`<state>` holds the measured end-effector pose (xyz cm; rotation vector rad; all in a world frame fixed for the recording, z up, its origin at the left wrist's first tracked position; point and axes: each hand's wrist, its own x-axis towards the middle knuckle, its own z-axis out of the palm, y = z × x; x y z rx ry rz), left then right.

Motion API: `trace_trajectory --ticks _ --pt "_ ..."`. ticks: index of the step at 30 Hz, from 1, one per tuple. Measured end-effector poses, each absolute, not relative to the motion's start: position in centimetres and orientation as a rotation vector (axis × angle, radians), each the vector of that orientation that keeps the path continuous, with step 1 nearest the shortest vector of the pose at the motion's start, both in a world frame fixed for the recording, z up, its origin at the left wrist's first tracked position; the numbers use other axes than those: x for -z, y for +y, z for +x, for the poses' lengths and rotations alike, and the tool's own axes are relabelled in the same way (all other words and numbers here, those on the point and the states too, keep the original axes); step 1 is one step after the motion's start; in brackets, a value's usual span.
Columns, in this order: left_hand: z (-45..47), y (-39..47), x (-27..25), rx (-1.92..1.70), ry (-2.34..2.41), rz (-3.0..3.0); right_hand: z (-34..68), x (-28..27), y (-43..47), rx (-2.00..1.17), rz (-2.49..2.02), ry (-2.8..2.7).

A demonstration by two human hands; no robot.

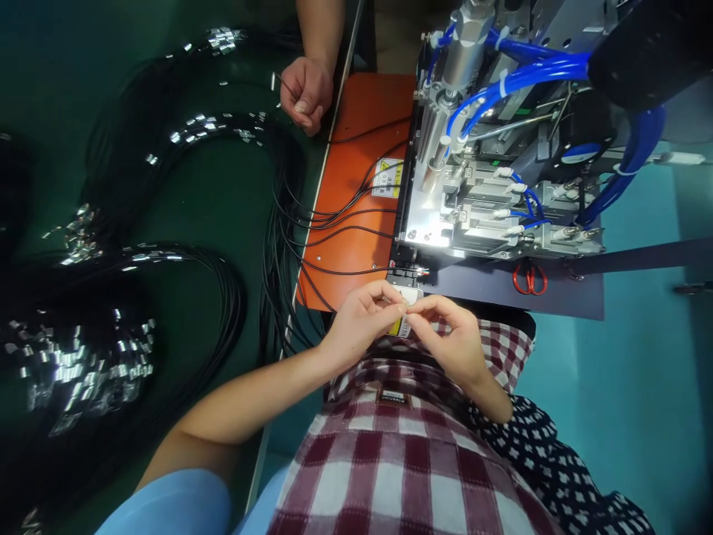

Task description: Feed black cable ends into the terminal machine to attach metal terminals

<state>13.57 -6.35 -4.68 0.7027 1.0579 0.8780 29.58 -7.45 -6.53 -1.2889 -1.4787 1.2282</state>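
My left hand (365, 323) and my right hand (448, 338) meet in front of my apron, both closed in a pinch with fingertips nearly touching. A black cable (316, 288) runs over the orange plate's edge towards my left hand. What sits between the fingertips is tiny, seemingly the cable's end; its details are hidden. Just beyond my fingers, another cable (356, 272) lies with its bare wire ends (422, 272) at a small black fixture (402, 278). A white and yellow label (397, 327) shows partly behind my hands.
The machine (473, 193) with blue air hoses (546, 70) stands at the right of the orange plate (334, 256). Red-handled scissors (529, 280) lie on its dark base. Bundles of black cables (223, 297) cover the green table. Another person's hand (307, 93) holds a cable at the top.
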Motion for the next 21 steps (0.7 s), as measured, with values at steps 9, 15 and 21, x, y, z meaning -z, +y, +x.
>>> trace_trajectory --ticks 9,15,21 --pt "13.9 -6.4 4.7 -0.877 1.051 0.716 29.3 6.3 -7.2 -1.183 -1.312 -1.358" --pt "13.9 -6.2 4.5 -0.894 1.054 0.729 29.1 6.6 -7.0 -1.415 -1.293 -1.161" --pt "14.0 -6.5 4.8 -0.928 1.021 0.703 28.8 7.1 -7.0 -1.543 -1.268 -0.993"
